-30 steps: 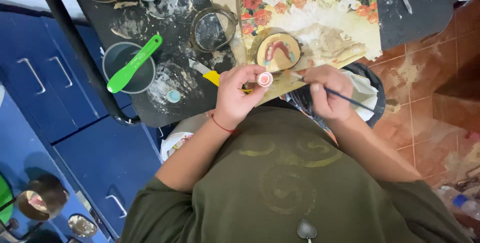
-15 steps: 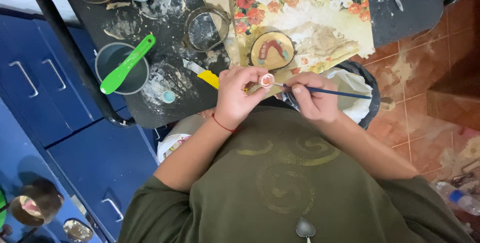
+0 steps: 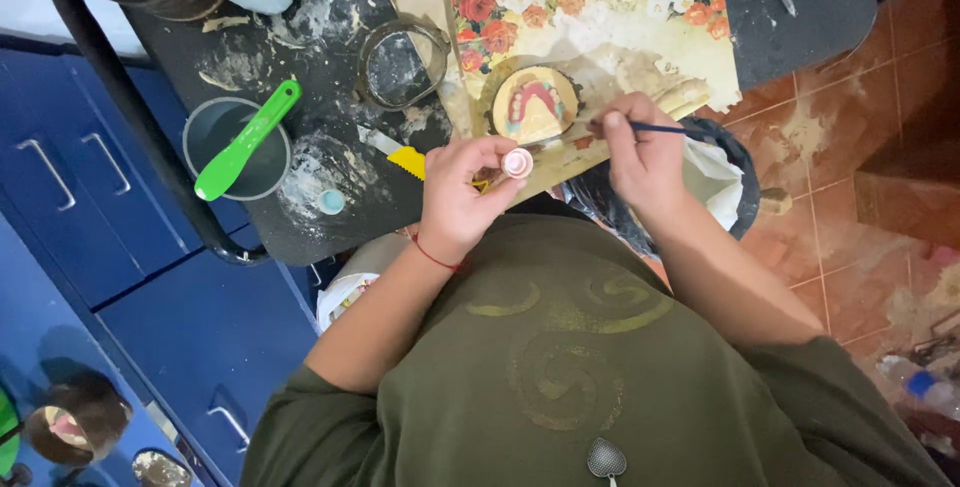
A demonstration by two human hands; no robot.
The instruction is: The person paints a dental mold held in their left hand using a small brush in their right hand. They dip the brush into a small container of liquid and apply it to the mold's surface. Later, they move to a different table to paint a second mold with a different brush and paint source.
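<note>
My left hand [image 3: 458,195] grips a small round pink-and-white pot [image 3: 517,163] just below a dental cast [image 3: 532,107], a cream model with a pink arch and white teeth. The cast rests on a flower-patterned board [image 3: 600,7]. My right hand [image 3: 640,152] pinches a thin dark-handled brush [image 3: 668,130], its tip reaching left to the cast's lower right edge. A red thread circles my left wrist.
On the plaster-smeared black table [image 3: 300,217] stand a grey mixing bowl [image 3: 212,127] with a green spatula [image 3: 246,141], a round metal ring [image 3: 400,65] and a yellow-handled tool [image 3: 405,159]. Blue cabinets [image 3: 90,207] lie left, orange floor tiles [image 3: 860,157] right, and a lined bin [image 3: 722,179] under my right hand.
My right hand has lifted the brush from beside the pot up to the dental cast. My left hand has stayed put with the pot.
</note>
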